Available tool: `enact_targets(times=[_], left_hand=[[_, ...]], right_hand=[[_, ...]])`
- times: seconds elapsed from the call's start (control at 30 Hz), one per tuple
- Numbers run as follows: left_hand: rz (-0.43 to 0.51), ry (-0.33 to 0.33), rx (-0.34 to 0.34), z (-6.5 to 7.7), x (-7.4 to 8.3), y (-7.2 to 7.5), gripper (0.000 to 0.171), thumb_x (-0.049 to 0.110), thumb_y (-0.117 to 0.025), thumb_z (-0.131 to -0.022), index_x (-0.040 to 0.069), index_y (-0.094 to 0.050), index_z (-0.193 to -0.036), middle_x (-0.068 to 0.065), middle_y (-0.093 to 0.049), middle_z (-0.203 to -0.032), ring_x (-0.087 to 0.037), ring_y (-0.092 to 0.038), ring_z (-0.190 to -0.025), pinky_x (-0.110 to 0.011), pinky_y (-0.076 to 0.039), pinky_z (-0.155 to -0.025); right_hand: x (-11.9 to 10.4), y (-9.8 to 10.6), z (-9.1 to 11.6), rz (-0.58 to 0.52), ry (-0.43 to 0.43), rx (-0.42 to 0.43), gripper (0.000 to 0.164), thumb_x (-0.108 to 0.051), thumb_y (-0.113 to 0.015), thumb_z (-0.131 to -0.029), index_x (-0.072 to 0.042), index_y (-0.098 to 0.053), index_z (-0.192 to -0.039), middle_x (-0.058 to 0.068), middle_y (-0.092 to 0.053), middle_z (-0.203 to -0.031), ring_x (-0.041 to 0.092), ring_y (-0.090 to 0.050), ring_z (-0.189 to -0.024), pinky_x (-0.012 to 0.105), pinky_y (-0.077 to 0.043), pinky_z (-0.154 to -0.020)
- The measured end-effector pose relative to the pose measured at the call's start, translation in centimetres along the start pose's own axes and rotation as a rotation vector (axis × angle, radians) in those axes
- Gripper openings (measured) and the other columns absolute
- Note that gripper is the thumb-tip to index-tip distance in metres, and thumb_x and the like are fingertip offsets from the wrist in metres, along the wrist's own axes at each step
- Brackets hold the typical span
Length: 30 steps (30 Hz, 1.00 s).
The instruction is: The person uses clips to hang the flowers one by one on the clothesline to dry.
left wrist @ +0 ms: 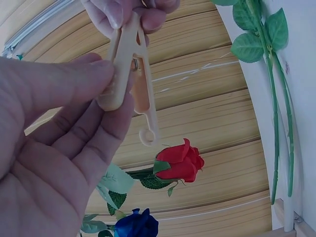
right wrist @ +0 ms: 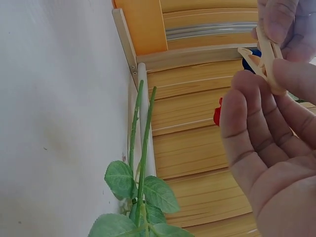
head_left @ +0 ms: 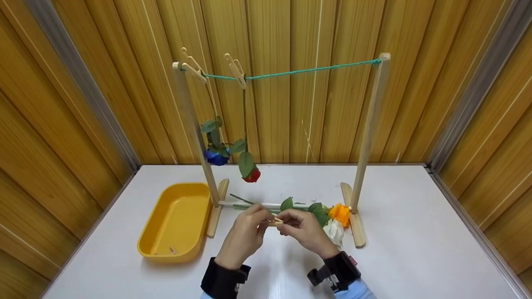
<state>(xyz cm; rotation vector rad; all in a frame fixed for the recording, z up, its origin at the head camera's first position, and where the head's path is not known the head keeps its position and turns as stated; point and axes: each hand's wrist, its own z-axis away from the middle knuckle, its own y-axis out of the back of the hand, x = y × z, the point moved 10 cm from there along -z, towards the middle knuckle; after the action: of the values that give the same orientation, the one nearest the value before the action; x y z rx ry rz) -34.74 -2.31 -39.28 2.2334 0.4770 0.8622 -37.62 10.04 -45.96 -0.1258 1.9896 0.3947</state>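
Observation:
Both hands meet over the table on one beige plastic clothespin (left wrist: pixel 113 81). The left hand (head_left: pixel 245 233) pinches one of its handle arms between thumb and fingers. At the other end, the right hand (head_left: pixel 306 229) holds the clothespin by thumb and fingertips. Just beyond the hands lie an orange rose (head_left: pixel 339 215) and a white rose (head_left: pixel 333 232), their green stems (right wrist: pixel 140 143) running leftward along the rack's bottom bar. Overhead, a blue rose (head_left: pixel 217 158) and a red rose (head_left: pixel 252 175) hang upside down from a green rope (head_left: pixel 307 71), clipped by clothespins (head_left: pixel 239 74).
Wooden posts (head_left: pixel 370 133) on flat feet (head_left: pixel 358 232) carry the rope. A yellow tub (head_left: pixel 178 216) stands left of the rack, with small pale pieces (head_left: pixel 172 250) near its front wall. Wood-patterned panels (head_left: pixel 270 116) enclose the white table (head_left: pixel 415 241).

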Motion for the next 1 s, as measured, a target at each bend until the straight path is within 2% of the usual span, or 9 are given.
enact_targets(times=[0.1, 0.17, 0.33, 0.43, 0.53, 0.7, 1.0], left_hand=[[-0.014, -0.004, 0.018, 0.0, 0.0, 0.1, 0.020, -0.012, -0.076, -0.086, 0.006, -0.074, -0.093, -0.004, -0.064, -0.095, -0.016, -0.065, -0.083, -0.027, -0.059, -0.073], [-0.045, -0.003, 0.032, 0.0, 0.0, 0.3, 0.020, -0.008, -0.080, -0.084, 0.007, -0.073, -0.095, -0.005, -0.064, -0.101, -0.018, -0.065, -0.089, -0.029, -0.059, -0.078], [-0.142, 0.036, 0.040, 0.0, -0.6, 0.5, 0.036, 0.003, -0.090, -0.077, 0.008, -0.074, -0.109, -0.007, -0.064, -0.117, -0.023, -0.063, -0.107, -0.039, -0.055, -0.097], [-0.152, 0.063, 0.028, 0.1, -1.0, 0.5, 0.041, 0.007, -0.091, -0.077, 0.007, -0.074, -0.115, -0.007, -0.065, -0.122, -0.026, -0.061, -0.112, -0.046, -0.051, -0.101], [-0.151, 0.069, 0.016, 0.2, -1.1, 0.5, 0.040, 0.009, -0.091, -0.078, 0.007, -0.075, -0.115, -0.007, -0.066, -0.120, -0.026, -0.061, -0.111, -0.048, -0.051, -0.099], [-0.145, 0.059, 0.002, 0.3, -1.1, 0.4, 0.037, 0.011, -0.091, -0.078, 0.009, -0.075, -0.111, -0.003, -0.067, -0.110, -0.022, -0.063, -0.102, -0.042, -0.054, -0.092], [-0.159, 0.023, 0.061, 0.3, -0.7, 1.2, 0.032, 0.013, -0.093, -0.074, 0.012, -0.078, -0.102, 0.001, -0.068, -0.097, -0.019, -0.064, -0.091, -0.037, -0.056, -0.084]], right_hand=[[-0.3, 0.4, 0.0, 0.000, 0.020, 0.011, 0.018, -0.003, -0.071, -0.096, 0.006, -0.070, -0.112, 0.023, -0.071, -0.097, 0.009, -0.067, -0.078, 0.021, -0.056, -0.073], [-0.5, 0.6, 0.0, 0.004, 0.026, 0.016, 0.019, -0.003, -0.070, -0.096, 0.006, -0.070, -0.113, 0.023, -0.071, -0.096, 0.009, -0.067, -0.078, 0.022, -0.056, -0.073], [-0.6, 1.3, 0.1, 0.019, 0.017, 0.043, 0.018, -0.005, -0.072, -0.095, 0.003, -0.071, -0.112, 0.020, -0.072, -0.096, 0.010, -0.068, -0.080, 0.023, -0.057, -0.075], [-0.7, 1.4, 0.2, 0.026, 0.017, 0.049, 0.018, -0.006, -0.074, -0.094, 0.002, -0.072, -0.111, 0.019, -0.072, -0.099, 0.012, -0.068, -0.082, 0.023, -0.058, -0.077], [-0.9, 1.2, 0.2, 0.023, 0.027, 0.039, 0.018, -0.004, -0.073, -0.094, 0.003, -0.072, -0.111, 0.020, -0.072, -0.101, 0.012, -0.068, -0.084, 0.023, -0.058, -0.078], [-1.3, 0.9, 0.2, 0.018, 0.053, 0.031, 0.019, -0.002, -0.073, -0.094, 0.006, -0.071, -0.112, 0.024, -0.071, -0.101, 0.013, -0.068, -0.084, 0.023, -0.059, -0.079], [-1.3, 1.0, 0.3, 0.047, 0.037, 0.036, 0.023, -0.004, -0.073, -0.094, 0.004, -0.071, -0.116, 0.020, -0.071, -0.102, 0.012, -0.068, -0.085, 0.022, -0.057, -0.077]])
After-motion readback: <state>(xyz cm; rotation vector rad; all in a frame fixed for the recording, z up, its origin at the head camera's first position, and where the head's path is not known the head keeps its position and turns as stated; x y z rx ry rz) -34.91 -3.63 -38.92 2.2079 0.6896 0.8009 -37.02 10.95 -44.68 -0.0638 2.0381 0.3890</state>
